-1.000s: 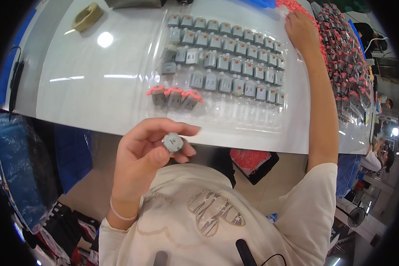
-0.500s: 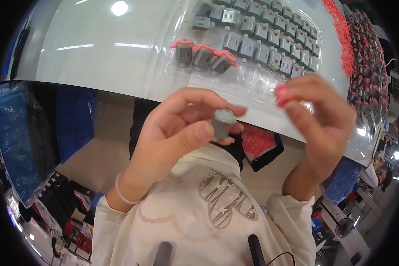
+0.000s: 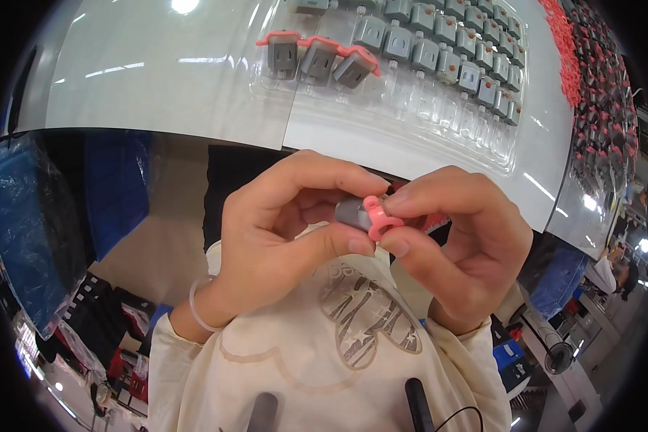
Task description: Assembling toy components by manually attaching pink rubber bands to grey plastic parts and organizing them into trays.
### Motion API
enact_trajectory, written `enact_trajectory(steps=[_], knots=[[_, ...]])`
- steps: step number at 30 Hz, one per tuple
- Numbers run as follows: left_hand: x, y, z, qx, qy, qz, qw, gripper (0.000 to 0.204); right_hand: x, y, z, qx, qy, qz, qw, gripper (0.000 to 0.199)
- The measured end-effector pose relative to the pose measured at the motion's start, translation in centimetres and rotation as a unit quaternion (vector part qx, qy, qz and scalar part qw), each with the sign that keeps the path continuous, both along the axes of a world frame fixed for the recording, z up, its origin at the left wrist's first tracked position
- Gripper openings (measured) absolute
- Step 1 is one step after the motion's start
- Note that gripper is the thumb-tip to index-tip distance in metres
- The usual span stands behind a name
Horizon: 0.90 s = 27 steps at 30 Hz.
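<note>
My left hand (image 3: 281,230) pinches a small grey motor (image 3: 351,214) between thumb and fingers, just off the table's near edge. My right hand (image 3: 468,237) grips a pink plastic bracket (image 3: 381,217) by thumb and forefinger. The bracket meets the motor's right end; how far it sits over it I cannot tell. On the table, grey motors (image 3: 425,54) stand in rows in a clear plastic tray (image 3: 511,162). At the tray's left lie three motors with pink brackets on them, one of them a bracketed motor (image 3: 317,61).
The white table (image 3: 158,93) curves across the top. A long heap of pink brackets (image 3: 563,61) lies at the right, beside many bracketed motors (image 3: 605,101). Blue plastic sheeting (image 3: 32,223) hangs at the left. A fan (image 3: 559,358) stands at the lower right.
My right hand has come left and down from the tray's edge, bringing the pink bracket against the motor. My left hand still holds the motor, now turned toward the bracket.
</note>
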<state>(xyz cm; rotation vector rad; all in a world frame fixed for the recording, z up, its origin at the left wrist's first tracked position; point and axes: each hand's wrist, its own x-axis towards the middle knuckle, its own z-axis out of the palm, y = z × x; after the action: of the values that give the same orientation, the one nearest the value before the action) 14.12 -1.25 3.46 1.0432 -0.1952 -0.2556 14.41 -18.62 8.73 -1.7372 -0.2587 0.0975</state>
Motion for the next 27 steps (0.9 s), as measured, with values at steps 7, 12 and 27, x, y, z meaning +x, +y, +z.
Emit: enact_trajectory(steps=[7, 12, 27], knots=[[-0.1, 0.8, -0.1, 0.042, -0.031, -0.001, 0.999, 0.036, 0.5, 0.0, -1.6, -0.08, -0.131, 0.018, 0.988, 0.02], [-0.6, 0.6, 0.6, 0.022, 0.054, 0.001, 0.998, 0.038, 1.0, -0.8, -2.1, -0.126, -0.227, 0.062, 0.964, 0.027], [0.3, 0.3, 2.0, 0.232, -0.137, 0.017, 0.963, 0.059, 0.9, -1.6, -3.3, -0.045, -0.155, 0.112, 0.98, 0.025]])
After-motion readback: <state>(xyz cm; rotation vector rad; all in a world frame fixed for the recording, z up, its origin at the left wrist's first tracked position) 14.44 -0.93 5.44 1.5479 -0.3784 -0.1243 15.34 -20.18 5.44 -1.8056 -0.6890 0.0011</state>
